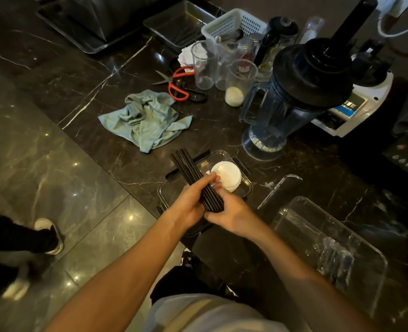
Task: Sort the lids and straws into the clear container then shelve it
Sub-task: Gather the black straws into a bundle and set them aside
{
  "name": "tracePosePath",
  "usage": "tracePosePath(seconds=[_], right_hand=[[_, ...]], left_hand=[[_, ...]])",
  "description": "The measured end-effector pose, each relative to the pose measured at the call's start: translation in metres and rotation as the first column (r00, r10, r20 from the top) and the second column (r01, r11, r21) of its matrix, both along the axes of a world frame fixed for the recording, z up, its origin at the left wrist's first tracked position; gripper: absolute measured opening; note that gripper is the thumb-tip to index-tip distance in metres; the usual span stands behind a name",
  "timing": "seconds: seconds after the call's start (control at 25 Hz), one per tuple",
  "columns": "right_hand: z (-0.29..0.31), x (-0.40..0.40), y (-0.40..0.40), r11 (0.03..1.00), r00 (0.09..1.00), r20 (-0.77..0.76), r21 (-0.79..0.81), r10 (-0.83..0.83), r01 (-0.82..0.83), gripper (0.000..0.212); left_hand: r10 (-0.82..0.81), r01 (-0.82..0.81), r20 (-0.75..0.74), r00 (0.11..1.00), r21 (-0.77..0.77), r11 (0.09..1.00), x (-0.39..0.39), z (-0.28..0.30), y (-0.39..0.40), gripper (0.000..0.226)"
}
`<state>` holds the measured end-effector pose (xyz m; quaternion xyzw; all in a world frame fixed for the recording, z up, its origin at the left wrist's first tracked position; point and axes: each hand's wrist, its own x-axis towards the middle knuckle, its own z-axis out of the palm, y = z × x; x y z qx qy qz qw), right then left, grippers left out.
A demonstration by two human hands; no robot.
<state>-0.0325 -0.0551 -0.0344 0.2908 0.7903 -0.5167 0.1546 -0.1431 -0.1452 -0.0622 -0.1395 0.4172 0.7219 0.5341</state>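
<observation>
A bundle of black straws (pixel 188 167) is held over the clear container (pixel 245 188), which sits on the dark marble counter near its front edge. My left hand (pixel 190 202) grips the bundle around its middle, and my right hand (pixel 229 213) holds its near end. A stack of white lids (pixel 228 175) lies inside the container on the right side, partly behind my fingers. The far ends of the straws fan out past the container's far left corner.
A clear container lid (pixel 329 248) lies on the counter to the right. Behind stand a blender jug (pixel 291 99), several clear cups (pixel 204 65), red-handled scissors (pixel 176 85) and a crumpled blue cloth (pixel 147 119). Another person's feet (pixel 52 236) are on the floor at left.
</observation>
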Motion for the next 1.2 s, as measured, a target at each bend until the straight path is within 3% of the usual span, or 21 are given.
tracePosePath(seconds=[0.08,0.24,0.32,0.44,0.56,0.72,0.96,1.2], right_hand=[[-0.006,-0.008,-0.011,0.998,0.998,0.038,-0.018,-0.054,0.055,0.086],[-0.017,-0.013,-0.021,0.988,0.988,0.096,-0.085,-0.119,0.127,0.067],[-0.017,-0.016,-0.024,0.994,0.987,0.121,0.004,-0.11,0.111,0.061],[-0.017,-0.022,-0.03,0.959,0.98,0.159,0.274,-0.121,0.074,0.043],[-0.021,-0.025,-0.035,0.885,0.978,0.153,0.463,-0.138,0.052,0.037],[-0.032,-0.024,-0.035,0.837,0.986,0.123,0.547,-0.111,0.026,0.042],[-0.042,-0.008,-0.031,0.884,0.98,0.107,0.455,-0.17,0.103,0.048],[-0.051,0.012,-0.039,0.861,0.973,-0.05,0.458,-0.225,0.222,0.037]], left_hand=[[-0.085,0.081,-0.047,0.995,-0.083,0.993,0.004,-0.006,-0.002,0.018],[-0.131,0.1,-0.106,0.986,-0.26,0.96,0.004,-0.013,-0.01,0.023],[-0.183,0.116,-0.169,0.969,-0.345,0.932,0.001,-0.015,-0.015,0.039],[-0.297,0.083,-0.361,0.884,-0.503,0.86,-0.009,-0.016,-0.024,0.043],[-0.314,0.014,-0.492,0.812,-0.521,0.853,-0.019,-0.02,-0.029,0.037],[-0.437,0.039,-0.572,0.694,-0.576,0.816,-0.024,-0.023,-0.024,0.039],[-0.51,0.095,-0.586,0.629,-0.594,0.799,-0.019,-0.03,-0.023,0.049],[-0.544,0.125,-0.555,0.63,-0.618,0.776,-0.018,-0.028,-0.021,0.067]])
